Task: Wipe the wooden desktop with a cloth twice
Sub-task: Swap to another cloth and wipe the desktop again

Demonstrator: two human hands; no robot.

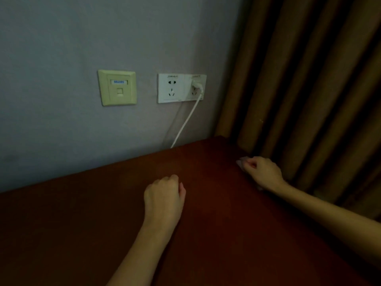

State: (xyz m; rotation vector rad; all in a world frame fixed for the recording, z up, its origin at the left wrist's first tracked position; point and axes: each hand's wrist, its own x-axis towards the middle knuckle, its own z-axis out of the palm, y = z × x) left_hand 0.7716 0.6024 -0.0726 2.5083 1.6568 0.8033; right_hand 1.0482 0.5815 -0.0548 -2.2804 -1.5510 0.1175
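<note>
Plainly, the fingers [250, 163] of the right hand [261, 172] are curled in and bunched together, pinching a small pale cloth [240, 162]. Only a crumpled corner of it pokes out past the knuckles, with perhaps a scrap more below the wrist. It looks thin and soft, whitish with a faint pink cast. The cloth sits on the wooden desktop [226, 234] at its far right edge, just beside the curtain [309, 79].

The left hand [162, 197] is closed into a loose fist with its fingers tucked under. It holds nothing and lies near the middle of the desk, well apart from the cloth. Whether it presses on the wood or only hovers over it cannot be told.

The desktop is a flat, dark reddish-brown slab with a smooth, dull finish. No grain, streak or damp sheen shows in the dim light, so the surface gives no sign of how many passes are done. With the cloth parked at one edge, a stroke is probably either starting or ending there. At least the broad stretch toward the left looks left to cover.

Behind the desk stands a matte grey wall. It carries a yellowed network faceplate [117, 87] and a white double socket [172, 88]. A white plug [197, 85] sits in the socket, and its cable [186, 122] drops behind the desk. The curtain hangs in heavy tan folds.
</note>
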